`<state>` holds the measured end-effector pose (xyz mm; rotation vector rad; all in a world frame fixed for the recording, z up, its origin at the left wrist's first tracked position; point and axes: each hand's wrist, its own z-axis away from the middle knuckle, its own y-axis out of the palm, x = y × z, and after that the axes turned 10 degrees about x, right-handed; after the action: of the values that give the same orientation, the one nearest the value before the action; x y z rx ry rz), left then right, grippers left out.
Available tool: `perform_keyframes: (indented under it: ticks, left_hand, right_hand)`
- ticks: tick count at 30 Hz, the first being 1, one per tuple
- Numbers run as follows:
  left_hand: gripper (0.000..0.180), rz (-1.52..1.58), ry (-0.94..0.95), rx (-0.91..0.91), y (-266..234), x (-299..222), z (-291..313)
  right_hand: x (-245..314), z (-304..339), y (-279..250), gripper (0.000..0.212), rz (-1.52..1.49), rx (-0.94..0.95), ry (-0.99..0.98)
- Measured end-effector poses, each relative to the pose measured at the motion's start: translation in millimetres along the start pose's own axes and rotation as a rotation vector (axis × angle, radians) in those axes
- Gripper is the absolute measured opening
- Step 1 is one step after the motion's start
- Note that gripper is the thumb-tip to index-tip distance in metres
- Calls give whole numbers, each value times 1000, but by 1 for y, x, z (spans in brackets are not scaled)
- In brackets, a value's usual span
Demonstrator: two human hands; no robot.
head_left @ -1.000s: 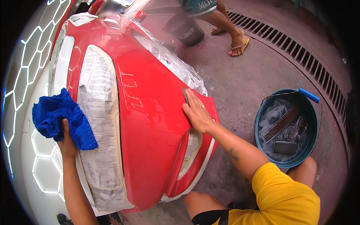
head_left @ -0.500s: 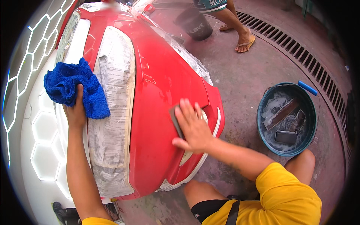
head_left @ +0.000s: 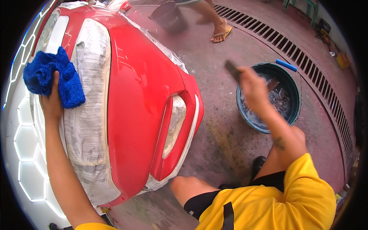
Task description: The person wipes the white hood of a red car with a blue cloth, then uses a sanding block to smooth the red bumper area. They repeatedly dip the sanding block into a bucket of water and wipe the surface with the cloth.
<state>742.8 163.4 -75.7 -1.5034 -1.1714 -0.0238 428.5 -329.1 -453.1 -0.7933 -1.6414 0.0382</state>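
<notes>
My left hand (head_left: pixel 53 102) is closed on a crumpled blue microfibre cloth (head_left: pixel 71 86), up against the paper-masked window of the red car body (head_left: pixel 140 99). Held out to the right, my right hand (head_left: pixel 253 90) grips a thin dark sanding pad (head_left: pixel 231 69); both are smeared by motion. This hand is off the paintwork and over the left side of a dark green bucket (head_left: pixel 294 90). Soapy-looking water and a few dark pieces lie inside the bucket, partly hidden by my forearm.
Masking paper (head_left: pixel 90 126) covers the car's window, and its lamp recess (head_left: pixel 176 122) is masked too. A floor grate (head_left: pixel 283 42) curves along the right. Another person's sandalled foot (head_left: pixel 220 31) is at the back, beside a black bucket (head_left: pixel 168 18). My bent knee is close to the bumper.
My right hand has lifted the sanding pad off the red panel and swung right to the bucket. My left hand still holds the cloth. The whole view has shifted rightward.
</notes>
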Motion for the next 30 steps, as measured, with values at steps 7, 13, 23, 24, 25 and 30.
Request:
perform_keyframes:
  ticks: [7, 13, 23, 24, 25, 30]
  left_hand:
    - [45, 221, -120, -14, -4, -34, -29]
    - [54, 357, -127, -59, -16, -54, -21]
    - [63, 307, -270, -17, -56, -93, -34]
    - [65, 363, -301, -5, -56, -95, -29]
    - [66, 422, -331, 0, -54, -96, -25]
    - [68, 380, -295, -50, -57, -102, -25]
  right_hand:
    - [-152, 34, -101, 28, 1015, 464, 101]
    - [-196, 42, -100, 56, 625, 601, 115]
    - [-126, 65, -197, 26, 446, 69, 177]
    - [-140, 70, -194, 23, 418, 118, 151]
    - [-136, 68, -197, 16, 501, 172, 133]
    - [-84, 59, -217, 25, -343, -14, 509]
